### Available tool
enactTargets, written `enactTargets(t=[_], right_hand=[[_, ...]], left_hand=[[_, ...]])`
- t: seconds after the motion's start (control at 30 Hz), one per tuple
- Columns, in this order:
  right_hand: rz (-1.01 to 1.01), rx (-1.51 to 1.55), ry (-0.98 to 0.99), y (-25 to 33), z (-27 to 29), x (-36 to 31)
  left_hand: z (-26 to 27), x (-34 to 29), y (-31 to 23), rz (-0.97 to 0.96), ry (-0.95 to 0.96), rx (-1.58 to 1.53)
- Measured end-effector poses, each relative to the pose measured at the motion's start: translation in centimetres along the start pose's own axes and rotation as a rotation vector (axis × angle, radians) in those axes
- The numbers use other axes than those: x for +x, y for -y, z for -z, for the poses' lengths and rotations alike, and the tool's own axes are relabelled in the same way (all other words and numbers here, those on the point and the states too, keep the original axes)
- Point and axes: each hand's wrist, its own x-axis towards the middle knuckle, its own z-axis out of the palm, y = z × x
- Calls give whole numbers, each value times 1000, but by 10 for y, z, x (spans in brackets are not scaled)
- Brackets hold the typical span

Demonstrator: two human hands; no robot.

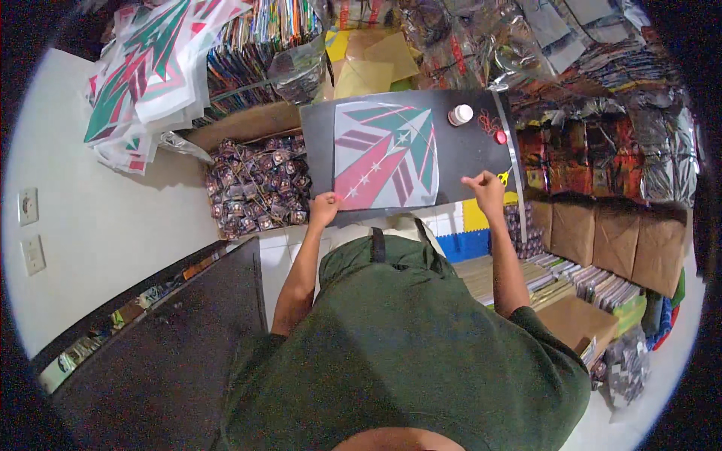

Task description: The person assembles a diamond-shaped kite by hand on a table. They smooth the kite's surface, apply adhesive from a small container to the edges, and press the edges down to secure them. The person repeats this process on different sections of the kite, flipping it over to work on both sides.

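Note:
A printed sheet (385,156) with green and red arrow shapes and white stars lies flat on a black board (459,154) in front of me. My left hand (326,209) is closed at the sheet's near left corner, its fingers pinching the edge. Over the board's near right part, my right hand (489,192) is raised and apart from the sheet. Its thumb and fingers are drawn together; whether something small is between them I cannot make out. Just beside that hand are yellow scissor handles (504,177).
A white-capped jar (460,114), a red cap (501,137) and red string (489,120) sit at the board's far right. A carton of small wrapped items (259,184) stands left. More printed sheets (143,83) hang far left; wrapped bundles (579,161) line the right.

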Motion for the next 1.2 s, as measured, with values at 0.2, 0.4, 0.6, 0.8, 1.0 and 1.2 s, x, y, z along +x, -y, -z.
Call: enactTargets(t=[0.2, 0.4, 0.6, 0.8, 1.0, 1.2], right_hand=[[132, -57, 5, -2, 21, 104], [502, -335, 94, -38, 16, 190], [553, -444, 219, -62, -13, 246], [651, -511, 209, -63, -19, 257], [708, -525, 200, -78, -20, 270], [682, -564, 195, -69, -9, 259]], left_hand=[[-22, 1, 17, 54, -6, 66], [-31, -45, -41, 148, -69, -88], [-65, -79, -67, 351, -196, -260], [-109, -76, -54, 335, -344, -665], [-115, -63, -63, 494, -434, -419], [-105, -61, -71, 387, -362, -603]])
